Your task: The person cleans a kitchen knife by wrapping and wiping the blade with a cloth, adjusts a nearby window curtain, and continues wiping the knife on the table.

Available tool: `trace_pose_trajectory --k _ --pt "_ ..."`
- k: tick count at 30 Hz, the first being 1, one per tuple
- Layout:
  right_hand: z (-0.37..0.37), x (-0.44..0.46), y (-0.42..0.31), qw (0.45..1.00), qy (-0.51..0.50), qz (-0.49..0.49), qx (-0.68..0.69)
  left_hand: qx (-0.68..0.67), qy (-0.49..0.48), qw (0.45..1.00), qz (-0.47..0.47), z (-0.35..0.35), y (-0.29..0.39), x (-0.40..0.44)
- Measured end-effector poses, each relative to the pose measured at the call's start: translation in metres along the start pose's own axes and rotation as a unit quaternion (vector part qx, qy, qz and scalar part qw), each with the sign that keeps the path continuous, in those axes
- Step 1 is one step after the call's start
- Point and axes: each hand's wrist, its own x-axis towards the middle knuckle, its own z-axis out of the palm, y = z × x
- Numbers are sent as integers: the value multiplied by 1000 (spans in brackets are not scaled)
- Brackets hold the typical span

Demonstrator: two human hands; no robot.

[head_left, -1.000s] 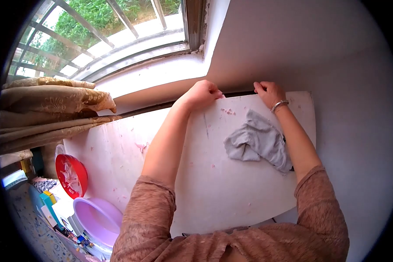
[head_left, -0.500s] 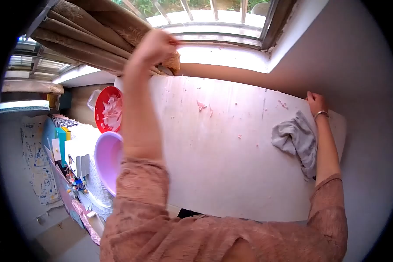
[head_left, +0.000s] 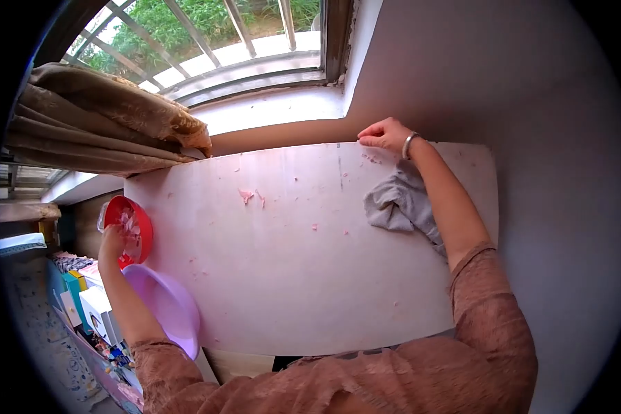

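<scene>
My left hand (head_left: 112, 241) reaches into the red basket (head_left: 145, 231) at the far left, over the pale pink scraps (head_left: 129, 224); its fingertips are hidden among them. At the back edge of the white board (head_left: 276, 276) my right hand (head_left: 385, 135) has its thumb and fingers pinched together, and whatever may be between them is too small to make out. A grey cloth (head_left: 399, 203) lies crumpled under my right forearm. Small pink bits (head_left: 246, 196) are scattered over the board.
A purple basin (head_left: 165, 303) stands beside the board, near my left forearm. Brown curtains (head_left: 110, 124) hang at the back left, by a barred window (head_left: 207, 41). Boxes (head_left: 96, 310) and small items crowd the lower left. A plain wall rises on the right.
My left hand has gone from the board's back edge, past the curtain, down into the red basket. My right hand has shifted left along the back edge. The camera view has swung too.
</scene>
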Motion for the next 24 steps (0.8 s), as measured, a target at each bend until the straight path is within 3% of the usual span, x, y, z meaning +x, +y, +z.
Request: trace_pose_trajectory --k 5,8,10,11,15,17,20,21,23,24 --pt "-3 9 -19 997 -13 42 -70 19 -59 993 -103 -46 55 -19" --pt "-10 16 -29 992 -59 59 -91 28 1 994 -109 -28 30 -15" --pt "-12 21 -47 970 -116 89 -197 64 -4 994 -89 -24 25 -13" --pt "-10 30 -41 962 -118 44 -242 99 -8 993 -68 -23 22 -12" --pt "-7 28 -50 954 -106 35 -279 66 -38 994 -83 -40 59 -26" --pt "-6 31 -42 943 -92 -9 -321 32 27 990 -135 -35 55 -24" --pt "1 37 -29 935 -68 -27 -348 56 28 990 -127 -56 81 -31" --pt "1 35 -26 934 -68 -26 -349 56 27 990 -127 -53 75 -28" --pt "-2 27 -20 990 -38 19 -137 98 46 986 -124 -46 59 -19" --pt "-4 28 -8 989 -39 19 -138 98 45 986 -125 -49 64 -22"
